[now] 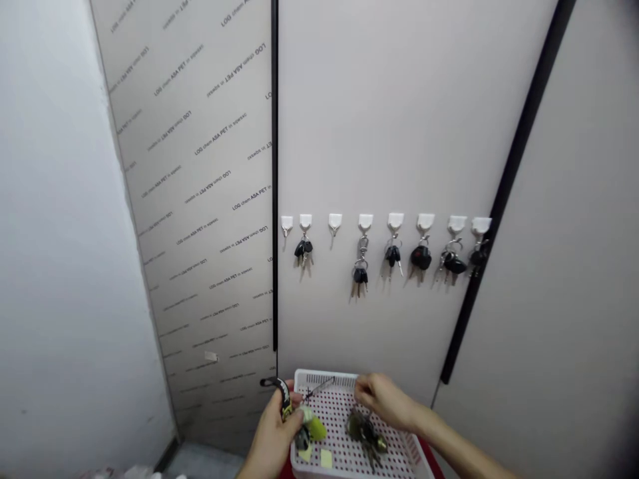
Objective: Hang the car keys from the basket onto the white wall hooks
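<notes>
My left hand [272, 426] is closed around a black keychain strap [284, 396] with pale lettering, at the left side of a white perforated basket [319, 372]. By its thumb hang a yellow-green piece [317, 428] and a dark item, whose kinds I cannot make out. My right hand [384, 399], over the basket's far right part, has its fingers curled together. A bunch of keys [368, 436] dangles just below them, slightly blurred; the grip point itself is hidden behind the fingers.
Several white hooks [335, 221] run in a row along the pale panel; most carry key bunches [422, 257], and two show none. Small pale-yellow paper pieces [326, 458] and a thin clear item [319, 388] lie in the basket. Black strips [275, 199] edge the panel.
</notes>
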`<action>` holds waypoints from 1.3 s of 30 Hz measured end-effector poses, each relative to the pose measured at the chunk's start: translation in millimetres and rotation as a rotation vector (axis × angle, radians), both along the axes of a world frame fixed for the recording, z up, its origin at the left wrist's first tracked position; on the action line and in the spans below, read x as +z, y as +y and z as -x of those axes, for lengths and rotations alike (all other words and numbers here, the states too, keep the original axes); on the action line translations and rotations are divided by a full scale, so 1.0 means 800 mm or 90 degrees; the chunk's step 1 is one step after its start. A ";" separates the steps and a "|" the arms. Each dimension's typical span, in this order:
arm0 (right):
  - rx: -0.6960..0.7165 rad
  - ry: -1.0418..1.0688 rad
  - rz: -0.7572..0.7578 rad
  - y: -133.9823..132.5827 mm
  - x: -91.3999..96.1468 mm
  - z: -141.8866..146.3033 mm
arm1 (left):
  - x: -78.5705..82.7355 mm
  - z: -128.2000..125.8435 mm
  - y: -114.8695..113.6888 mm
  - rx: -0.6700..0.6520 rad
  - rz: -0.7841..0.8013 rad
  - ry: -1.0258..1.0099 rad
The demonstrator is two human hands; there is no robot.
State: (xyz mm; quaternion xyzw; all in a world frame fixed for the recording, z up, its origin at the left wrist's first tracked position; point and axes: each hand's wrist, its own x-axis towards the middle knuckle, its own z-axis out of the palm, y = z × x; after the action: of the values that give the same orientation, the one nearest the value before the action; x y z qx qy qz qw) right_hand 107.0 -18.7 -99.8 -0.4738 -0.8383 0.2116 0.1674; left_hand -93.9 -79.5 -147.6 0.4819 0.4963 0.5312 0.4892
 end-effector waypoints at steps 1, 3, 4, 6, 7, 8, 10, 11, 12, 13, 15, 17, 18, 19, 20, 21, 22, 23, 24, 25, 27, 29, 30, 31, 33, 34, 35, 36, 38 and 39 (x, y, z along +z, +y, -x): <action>-0.009 0.028 -0.018 0.007 0.015 0.006 | 0.000 0.000 0.000 -0.008 -0.005 0.043; -0.045 0.142 -0.094 0.025 0.059 0.029 | 0.004 -0.001 0.000 -0.042 -0.023 0.163; -0.063 0.207 -0.141 0.034 0.085 0.045 | 0.007 -0.003 0.000 -0.068 -0.037 0.236; -0.119 0.317 -0.226 0.052 0.133 0.081 | 0.016 -0.008 -0.003 -0.127 -0.063 0.376; -0.143 0.347 -0.251 0.060 0.153 0.099 | 0.021 -0.011 -0.005 -0.155 -0.072 0.431; -0.165 0.361 -0.262 0.067 0.169 0.116 | 0.025 -0.013 -0.007 -0.183 -0.076 0.472; -0.183 0.406 -0.248 0.078 0.190 0.142 | 0.029 -0.016 -0.010 -0.236 -0.078 0.515; -0.185 0.442 -0.237 0.082 0.197 0.150 | 0.027 -0.016 -0.010 -0.265 -0.084 0.523; -0.181 0.484 -0.231 0.085 0.202 0.156 | 0.023 -0.016 -0.010 -0.298 -0.094 0.523; -0.176 0.528 -0.233 0.087 0.208 0.158 | 0.017 -0.015 -0.009 -0.331 -0.108 0.522; -0.172 0.589 -0.257 0.089 0.222 0.157 | -0.001 -0.015 -0.007 -0.385 -0.141 0.529; -0.164 0.604 -0.276 0.088 0.241 0.154 | -0.019 -0.018 -0.005 -0.401 -0.182 0.538; -0.152 0.594 -0.272 0.087 0.251 0.153 | -0.026 -0.020 -0.005 -0.402 -0.213 0.537; -0.134 0.576 -0.264 0.084 0.260 0.152 | -0.029 -0.022 -0.005 -0.404 -0.252 0.529; -0.108 0.550 -0.252 0.081 0.268 0.151 | -0.030 -0.023 -0.006 -0.402 -0.293 0.512; -0.075 0.515 -0.235 0.077 0.273 0.150 | -0.027 -0.024 -0.006 -0.390 -0.326 0.493; -0.042 0.476 -0.215 0.073 0.276 0.148 | -0.022 -0.024 -0.006 -0.360 -0.340 0.475; -0.017 0.435 -0.194 0.067 0.275 0.144 | -0.015 -0.022 -0.005 -0.314 -0.331 0.460; 0.000 0.395 -0.171 0.062 0.270 0.139 | -0.007 -0.020 -0.004 -0.260 -0.303 0.450; 0.008 0.357 -0.144 0.057 0.260 0.132 | 0.000 -0.016 -0.003 -0.208 -0.266 0.448; 0.004 0.295 -0.085 0.047 0.227 0.110 | 0.008 -0.007 -0.002 -0.153 -0.206 0.461; -0.008 0.252 -0.012 0.036 0.178 0.082 | 0.010 0.000 -0.002 -0.154 -0.195 0.485; -0.016 0.235 0.030 0.031 0.149 0.066 | 0.008 0.003 -0.003 -0.160 -0.197 0.494; -0.020 0.220 0.074 0.024 0.118 0.050 | 0.007 0.004 -0.004 -0.165 -0.200 0.501; -0.030 0.192 0.142 0.011 0.057 0.021 | 0.007 0.004 -0.005 -0.166 -0.198 0.512; -0.045 0.178 0.160 0.005 0.031 0.008 | 0.010 0.002 -0.005 -0.164 -0.196 0.518; -0.060 0.164 0.175 -0.001 0.009 -0.003 | 0.017 -0.001 -0.004 -0.162 -0.196 0.524; -0.068 0.149 0.196 -0.004 -0.006 -0.013 | 0.027 -0.004 -0.003 -0.161 -0.194 0.530; -0.072 0.134 0.200 -0.006 -0.014 -0.029 | 0.059 -0.012 -0.005 -0.167 -0.192 0.523; -0.075 0.140 0.176 -0.005 -0.006 -0.033 | 0.080 -0.017 -0.011 -0.175 -0.196 0.506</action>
State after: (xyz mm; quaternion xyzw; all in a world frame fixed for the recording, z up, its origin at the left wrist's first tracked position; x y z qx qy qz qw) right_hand 133.7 -22.6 -104.8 -0.5148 -0.7485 0.3650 0.2037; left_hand -80.6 -88.0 -83.4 0.7774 0.4921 0.3027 0.2490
